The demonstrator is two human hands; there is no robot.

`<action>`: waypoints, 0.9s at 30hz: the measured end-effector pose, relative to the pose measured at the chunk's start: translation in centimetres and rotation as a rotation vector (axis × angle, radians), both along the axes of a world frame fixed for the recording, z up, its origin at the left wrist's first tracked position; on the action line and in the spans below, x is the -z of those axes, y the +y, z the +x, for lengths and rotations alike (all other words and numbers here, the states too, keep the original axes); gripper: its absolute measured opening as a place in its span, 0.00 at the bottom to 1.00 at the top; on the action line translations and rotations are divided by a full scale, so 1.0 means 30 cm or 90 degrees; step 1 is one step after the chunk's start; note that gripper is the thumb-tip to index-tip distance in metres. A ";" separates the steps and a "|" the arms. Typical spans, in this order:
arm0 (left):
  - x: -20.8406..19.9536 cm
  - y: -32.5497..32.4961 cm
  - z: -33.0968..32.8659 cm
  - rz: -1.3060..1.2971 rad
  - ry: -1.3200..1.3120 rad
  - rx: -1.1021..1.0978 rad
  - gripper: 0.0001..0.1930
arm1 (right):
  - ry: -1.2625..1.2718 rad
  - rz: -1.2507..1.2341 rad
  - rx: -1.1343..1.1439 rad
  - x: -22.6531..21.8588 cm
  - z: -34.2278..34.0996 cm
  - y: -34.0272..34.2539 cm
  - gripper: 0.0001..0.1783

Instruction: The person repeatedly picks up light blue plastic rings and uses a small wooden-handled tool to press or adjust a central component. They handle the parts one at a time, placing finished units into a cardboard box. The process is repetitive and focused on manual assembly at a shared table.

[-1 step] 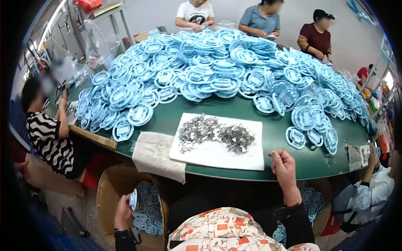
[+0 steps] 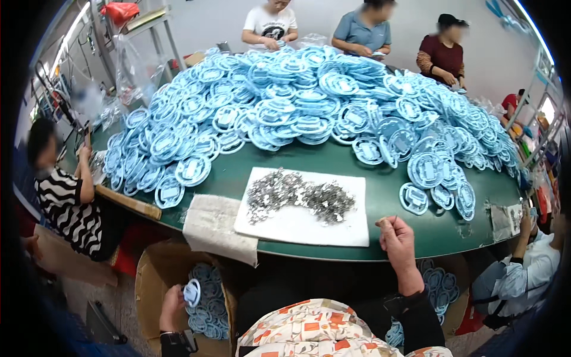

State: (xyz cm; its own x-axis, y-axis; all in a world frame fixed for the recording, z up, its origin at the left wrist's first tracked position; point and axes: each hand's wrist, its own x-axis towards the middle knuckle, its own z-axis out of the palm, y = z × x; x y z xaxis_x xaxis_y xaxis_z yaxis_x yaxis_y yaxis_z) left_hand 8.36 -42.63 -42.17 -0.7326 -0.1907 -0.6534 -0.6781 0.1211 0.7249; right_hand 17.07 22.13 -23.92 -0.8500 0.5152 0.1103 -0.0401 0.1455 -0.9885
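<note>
My left hand (image 2: 172, 304) is low at the left, over an open cardboard box (image 2: 150, 271). It grips a light blue round plastic piece (image 2: 191, 293) by its edge. Many similar blue pieces (image 2: 208, 321) lie inside that box. At the table's near edge, my right hand (image 2: 397, 241) is closed, thumb against fingers; whatever it pinches is too small to make out. Left of it lies a white pad (image 2: 297, 232) with two heaps of small silvery metal bits (image 2: 326, 202). A folded beige cloth (image 2: 217, 229) lies partly beside the pad.
A large pile of blue pieces (image 2: 297, 113) covers the far part of the green table (image 2: 279, 157). Another box with blue pieces (image 2: 439, 285) stands below at the right. Several people work around the table, one at the left (image 2: 65, 202). A wooden strip (image 2: 128, 201) edges the left side.
The blue piece in my left hand has turned from nearly edge-on to show more of its face. My right hand stays closed in about the same place. The whole view has shifted slightly.
</note>
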 end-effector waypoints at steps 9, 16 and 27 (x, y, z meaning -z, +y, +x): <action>-0.885 0.866 -0.315 -0.331 0.752 0.313 0.08 | 0.012 -0.033 -0.012 0.037 0.029 0.024 0.16; -0.927 1.640 -0.741 -0.390 1.123 0.635 0.16 | -0.007 0.024 -0.001 -0.005 0.041 0.037 0.13; -0.738 1.829 -0.950 -0.541 0.925 0.696 0.17 | 0.041 0.062 -0.023 0.028 0.041 0.052 0.14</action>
State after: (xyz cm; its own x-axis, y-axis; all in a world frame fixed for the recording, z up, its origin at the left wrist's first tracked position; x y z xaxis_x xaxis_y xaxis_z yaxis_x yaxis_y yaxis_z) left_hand -20.14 12.25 -20.02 -0.5314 0.7351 0.4210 0.8340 0.5411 0.1079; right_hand 18.31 23.70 -24.77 -0.8574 0.4682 0.2135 -0.1099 0.2387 -0.9648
